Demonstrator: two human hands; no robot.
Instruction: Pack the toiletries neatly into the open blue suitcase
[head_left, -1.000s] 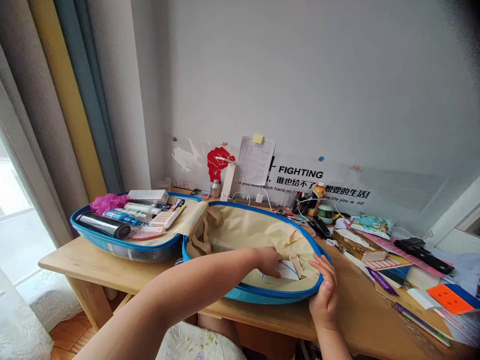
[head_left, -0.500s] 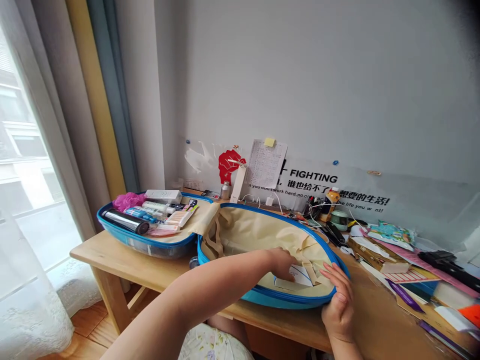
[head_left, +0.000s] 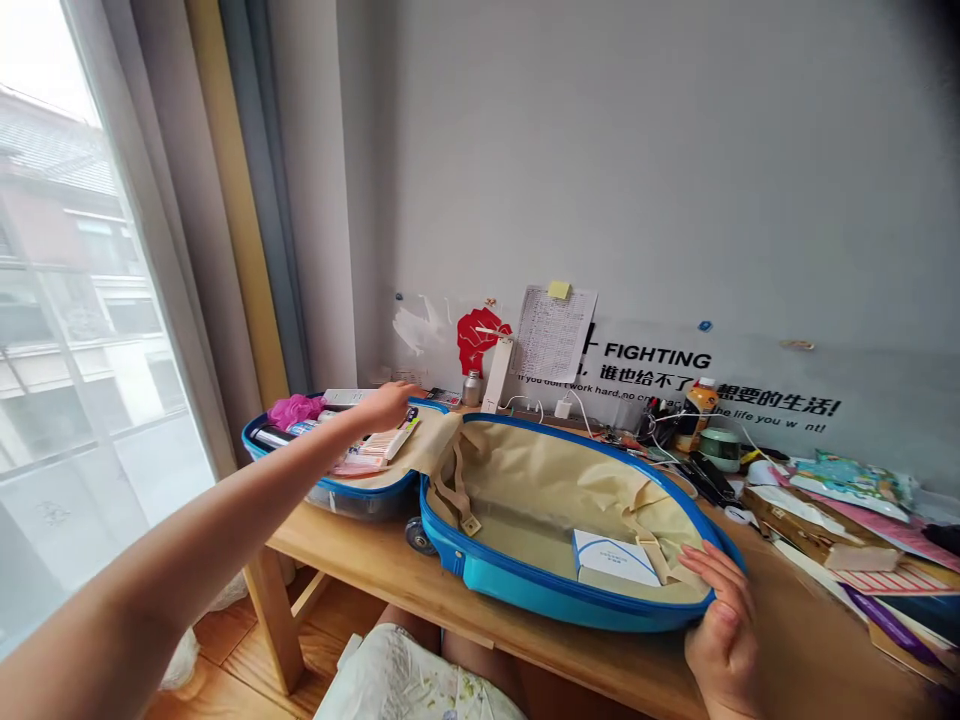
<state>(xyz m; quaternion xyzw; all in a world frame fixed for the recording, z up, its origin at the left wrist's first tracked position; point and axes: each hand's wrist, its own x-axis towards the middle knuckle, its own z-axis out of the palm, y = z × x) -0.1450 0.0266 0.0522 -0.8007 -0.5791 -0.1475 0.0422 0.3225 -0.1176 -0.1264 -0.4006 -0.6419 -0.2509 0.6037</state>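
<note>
A blue suitcase [head_left: 525, 595] with a cream lining lies open on the wooden desk. My left hand [head_left: 384, 407] is above its left half, fingers stretched out and nothing visible in them. Under and around that hand lie a pink bath puff [head_left: 294, 411], a black cylinder [head_left: 271, 437], a long white box [head_left: 341, 397], and several small packets [head_left: 382, 446], partly covered by my forearm. My right hand [head_left: 721, 610] grips the right rim of the suitcase, fingers inside and thumb outside. Near it, a white box with blue lines [head_left: 616, 560] rests in the right half.
Lining straps [head_left: 454, 490] lie inside the right half. Behind it stand a small metal bottle [head_left: 471, 388], a white power adapter [head_left: 562, 408] with cables and an orange drink bottle [head_left: 697, 412]. Papers, a snack bag [head_left: 855, 482] and a purple pen-like item [head_left: 889, 622] clutter the right side.
My left hand has left the white box in the right half and moved leftward over the left half. My right hand stays on the rim. The view has shifted slightly.
</note>
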